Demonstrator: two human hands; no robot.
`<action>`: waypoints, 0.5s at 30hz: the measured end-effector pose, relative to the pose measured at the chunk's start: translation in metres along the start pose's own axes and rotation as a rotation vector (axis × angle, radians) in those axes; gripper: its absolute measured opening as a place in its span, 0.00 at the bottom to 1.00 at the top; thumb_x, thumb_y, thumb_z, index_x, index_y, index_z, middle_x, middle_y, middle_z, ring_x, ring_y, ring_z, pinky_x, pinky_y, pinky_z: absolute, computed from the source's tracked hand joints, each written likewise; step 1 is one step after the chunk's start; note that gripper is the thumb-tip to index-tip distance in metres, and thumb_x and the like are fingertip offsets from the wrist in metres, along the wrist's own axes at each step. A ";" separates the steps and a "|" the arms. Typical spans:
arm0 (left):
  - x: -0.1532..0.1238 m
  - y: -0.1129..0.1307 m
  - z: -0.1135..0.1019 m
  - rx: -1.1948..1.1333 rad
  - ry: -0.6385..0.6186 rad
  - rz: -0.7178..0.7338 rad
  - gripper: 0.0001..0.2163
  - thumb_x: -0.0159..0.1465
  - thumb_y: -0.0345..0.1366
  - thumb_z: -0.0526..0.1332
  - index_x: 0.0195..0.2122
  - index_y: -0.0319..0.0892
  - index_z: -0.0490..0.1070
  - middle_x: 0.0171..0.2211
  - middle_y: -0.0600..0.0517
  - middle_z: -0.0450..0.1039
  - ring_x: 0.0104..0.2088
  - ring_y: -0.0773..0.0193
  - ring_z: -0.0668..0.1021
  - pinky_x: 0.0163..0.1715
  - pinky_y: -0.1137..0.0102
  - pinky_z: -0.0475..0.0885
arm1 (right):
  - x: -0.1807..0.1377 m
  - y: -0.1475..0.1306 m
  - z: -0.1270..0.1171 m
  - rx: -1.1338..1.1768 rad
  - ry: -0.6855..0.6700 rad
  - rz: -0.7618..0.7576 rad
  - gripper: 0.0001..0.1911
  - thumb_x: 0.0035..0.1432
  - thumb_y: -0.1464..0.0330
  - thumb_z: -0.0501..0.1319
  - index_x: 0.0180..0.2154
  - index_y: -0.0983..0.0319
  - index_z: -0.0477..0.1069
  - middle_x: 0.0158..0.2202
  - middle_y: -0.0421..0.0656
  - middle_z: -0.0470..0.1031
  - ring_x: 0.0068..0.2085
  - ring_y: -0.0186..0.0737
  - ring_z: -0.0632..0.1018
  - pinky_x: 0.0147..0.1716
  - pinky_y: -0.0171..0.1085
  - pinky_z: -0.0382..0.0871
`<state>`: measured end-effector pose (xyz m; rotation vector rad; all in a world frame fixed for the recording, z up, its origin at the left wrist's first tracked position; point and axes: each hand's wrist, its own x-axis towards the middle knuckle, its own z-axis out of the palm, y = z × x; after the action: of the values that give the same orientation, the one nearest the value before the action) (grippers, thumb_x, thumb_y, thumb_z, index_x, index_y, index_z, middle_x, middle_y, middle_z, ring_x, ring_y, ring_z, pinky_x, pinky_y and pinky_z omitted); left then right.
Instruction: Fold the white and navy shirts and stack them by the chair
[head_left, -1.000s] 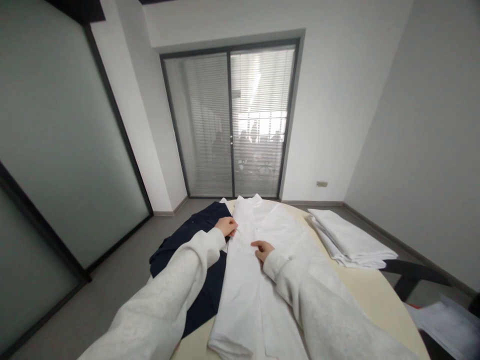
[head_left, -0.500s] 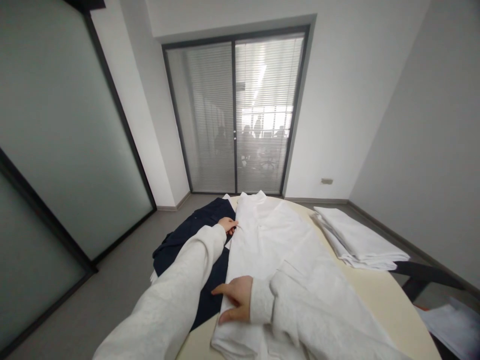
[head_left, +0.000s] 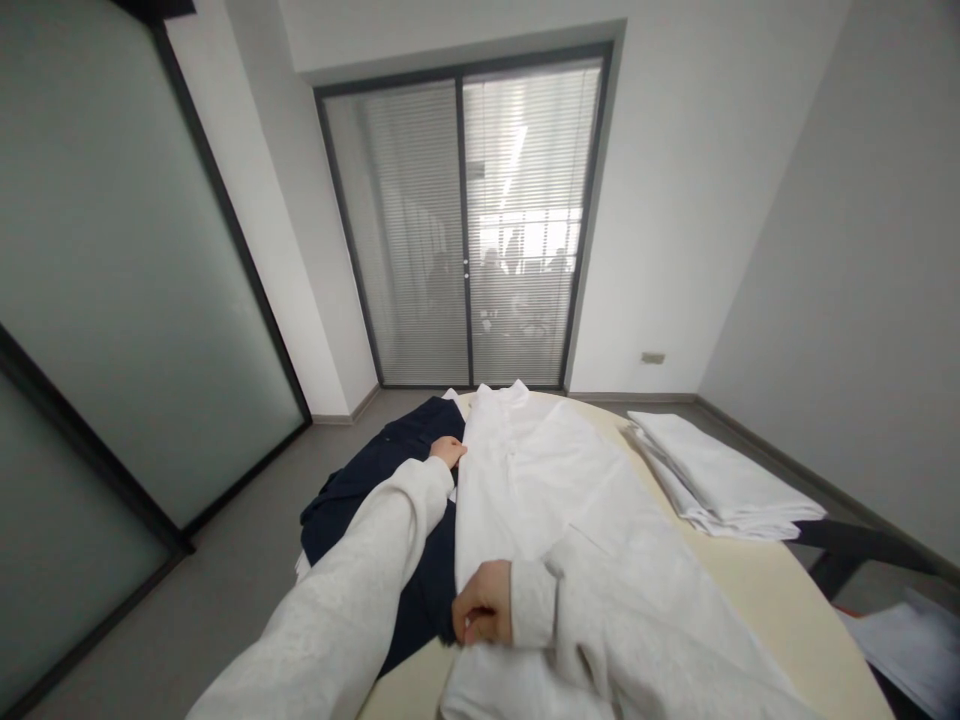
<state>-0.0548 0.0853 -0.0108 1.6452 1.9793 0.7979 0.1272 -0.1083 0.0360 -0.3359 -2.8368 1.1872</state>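
A long white garment lies lengthwise on a round cream table, collar at the far end. My left hand reaches far out and grips the garment's left edge near the shoulder, fingers curled under the cloth. My right hand is close to me at the lower left edge, fingers pinched shut on the white fabric. A dark navy garment lies to the left, partly under my left sleeve and draped off the table.
A stack of folded white cloths sits on the table's right side. A dark chair and white papers are at the right. Blinds cover glass doors ahead; a frosted glass wall runs on the left.
My right hand has moved from the garment's middle down to its lower left edge and closed from flat fingers into a pinch on the cloth. My left hand stays near the shoulder.
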 end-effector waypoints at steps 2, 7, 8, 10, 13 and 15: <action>-0.004 0.007 -0.002 0.032 0.080 0.037 0.11 0.54 0.33 0.60 0.38 0.37 0.71 0.38 0.44 0.73 0.42 0.58 0.74 0.43 0.68 0.67 | 0.001 -0.002 0.002 -0.005 0.021 0.007 0.11 0.54 0.62 0.58 0.38 0.60 0.73 0.19 0.33 0.62 0.19 0.24 0.62 0.19 0.25 0.55; -0.023 0.033 -0.005 0.283 0.136 0.526 0.20 0.59 0.39 0.56 0.54 0.43 0.60 0.58 0.47 0.54 0.60 0.57 0.54 0.58 0.62 0.50 | 0.003 -0.001 0.003 -0.323 0.363 -0.044 0.21 0.55 0.54 0.54 0.46 0.59 0.69 0.35 0.44 0.71 0.37 0.38 0.70 0.39 0.38 0.64; -0.026 0.037 -0.003 0.351 0.095 0.619 0.21 0.61 0.41 0.54 0.55 0.45 0.59 0.60 0.48 0.51 0.61 0.57 0.51 0.58 0.61 0.48 | 0.003 0.002 0.006 -0.412 0.390 -0.043 0.23 0.53 0.52 0.55 0.48 0.56 0.68 0.42 0.46 0.70 0.44 0.43 0.69 0.43 0.44 0.62; -0.031 0.043 0.005 0.452 0.008 0.696 0.22 0.62 0.45 0.51 0.57 0.47 0.56 0.62 0.51 0.46 0.62 0.55 0.44 0.59 0.59 0.44 | 0.002 0.011 0.015 -0.528 0.388 -0.021 0.29 0.50 0.48 0.55 0.53 0.51 0.62 0.55 0.47 0.61 0.54 0.51 0.62 0.50 0.54 0.55; -0.030 0.042 0.021 0.547 -0.112 0.669 0.25 0.63 0.49 0.46 0.60 0.50 0.51 0.64 0.53 0.41 0.63 0.53 0.40 0.58 0.53 0.42 | 0.000 0.024 0.029 -0.573 0.338 0.008 0.34 0.51 0.46 0.52 0.58 0.46 0.50 0.63 0.44 0.48 0.61 0.55 0.50 0.54 0.61 0.42; -0.026 0.039 0.032 0.586 -0.198 0.639 0.25 0.63 0.51 0.43 0.61 0.52 0.47 0.64 0.54 0.41 0.63 0.52 0.40 0.57 0.50 0.42 | 0.000 0.029 0.033 -0.546 0.298 0.014 0.36 0.51 0.46 0.52 0.60 0.46 0.46 0.63 0.43 0.48 0.62 0.55 0.47 0.55 0.61 0.38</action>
<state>-0.0008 0.0693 -0.0086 2.6500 1.6333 0.2161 0.1279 -0.1119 -0.0080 -0.5014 -2.8302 0.3005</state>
